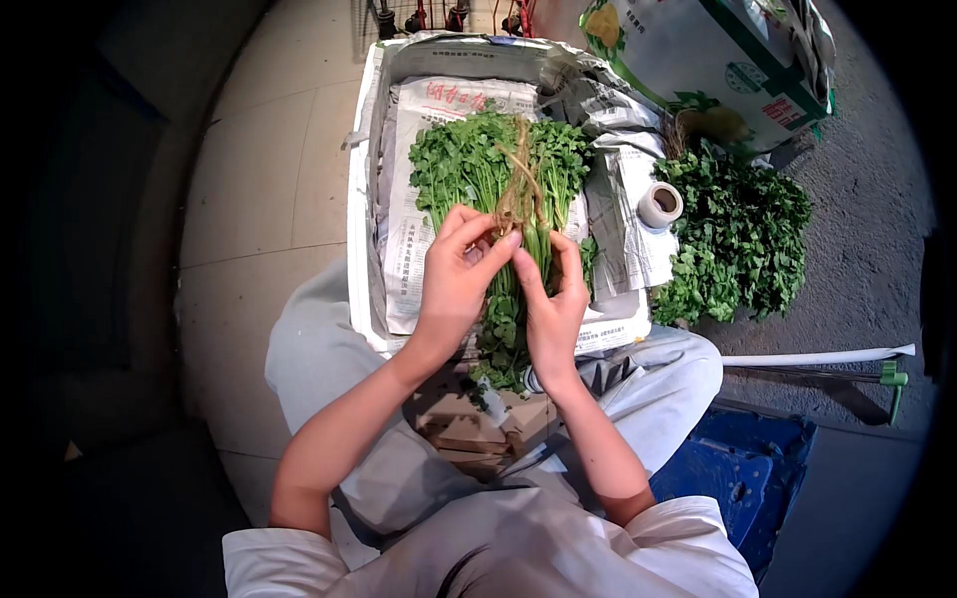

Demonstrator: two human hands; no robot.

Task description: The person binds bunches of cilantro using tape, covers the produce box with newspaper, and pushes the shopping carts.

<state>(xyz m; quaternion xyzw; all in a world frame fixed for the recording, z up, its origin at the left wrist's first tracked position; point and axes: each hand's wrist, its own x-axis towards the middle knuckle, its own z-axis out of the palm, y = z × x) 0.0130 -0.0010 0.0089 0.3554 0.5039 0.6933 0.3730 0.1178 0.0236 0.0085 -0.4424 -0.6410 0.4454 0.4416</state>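
Both my hands are over a white foam box (361,219) lined with newspaper (403,261). Between them is a bunch of leafy greens (503,334), its brown roots (520,184) pointing away from me and its leaves hanging down towards my lap. My left hand (461,267) pinches the bunch with thumb and forefinger near the root end. On the other side, my right hand (554,299) grips the stems with thumb and fingers. More leafy greens (449,164) lie on the newspaper beneath, partly hidden by the bunch and my hands.
A roll of clear tape (660,204) sits at the box's right edge. Beside it is a large heap of greens (743,239), with a printed carton (718,65) behind. A white pole (817,357), a green-handled tool (893,379) and a blue plastic piece (733,468) are at right.
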